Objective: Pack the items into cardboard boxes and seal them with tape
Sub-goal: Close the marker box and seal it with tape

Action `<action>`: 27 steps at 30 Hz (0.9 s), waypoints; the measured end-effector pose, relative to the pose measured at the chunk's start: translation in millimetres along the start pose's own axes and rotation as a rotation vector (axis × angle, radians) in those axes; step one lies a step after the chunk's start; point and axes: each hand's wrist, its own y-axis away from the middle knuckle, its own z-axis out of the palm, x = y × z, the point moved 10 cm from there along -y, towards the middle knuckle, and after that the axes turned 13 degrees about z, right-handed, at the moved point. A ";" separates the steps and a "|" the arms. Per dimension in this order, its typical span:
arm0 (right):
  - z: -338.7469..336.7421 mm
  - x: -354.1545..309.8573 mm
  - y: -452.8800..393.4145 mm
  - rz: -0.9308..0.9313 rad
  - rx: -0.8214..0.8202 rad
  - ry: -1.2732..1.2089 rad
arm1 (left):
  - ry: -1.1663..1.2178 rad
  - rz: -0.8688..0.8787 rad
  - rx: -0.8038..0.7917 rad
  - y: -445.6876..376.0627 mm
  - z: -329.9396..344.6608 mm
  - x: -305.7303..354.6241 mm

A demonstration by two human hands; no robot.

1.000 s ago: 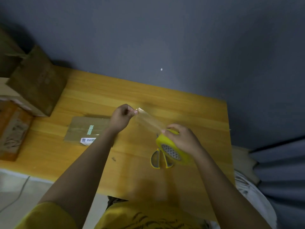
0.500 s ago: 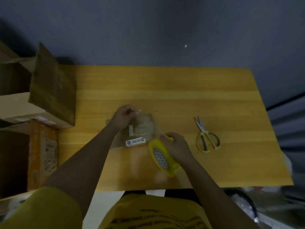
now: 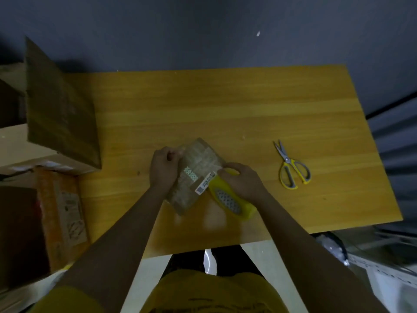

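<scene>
The small cardboard box (image 3: 196,175) lies flat near the middle of the wooden table (image 3: 248,114), turned at an angle, with a white barcode label (image 3: 204,185) and a small green patterned sticker (image 3: 190,173) on its top face. A clear strip of tape (image 3: 198,154) seems to run across that top, from my left fingers toward the dispenser, though the film is hard to make out against the cardboard.

My left hand (image 3: 163,166) is curled at the box's far-left edge, pinching what I take to be the free end of the tape against the cardboard. My right hand (image 3: 242,179) is wrapped around the head of the yellow tape dispenser (image 3: 230,199), whose front meets the box's right edge beside the label.

I judge the packing of this box done, since it is closed, and the sealing to be in progress: the strip is laid across but not yet cut or smoothed down. Cutting it off and pressing it flat remain.

Yellow-handled scissors (image 3: 291,168) lie untouched well to the right. Larger cardboard boxes (image 3: 61,114) stand at the table's left end; I cannot tell whether they still need packing.
</scene>
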 end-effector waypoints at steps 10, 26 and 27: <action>-52.0 -24.8 -15.6 -0.108 0.100 0.326 | 0.094 0.088 0.078 10.4 -8.0 39.0; -42.9 -42.8 -35.1 0.003 -0.157 0.428 | 0.184 -0.128 0.077 -17.9 -16.7 -0.3; -43.9 -40.1 -34.0 0.003 -0.189 0.366 | 0.194 -0.159 0.073 -17.6 -16.0 -4.1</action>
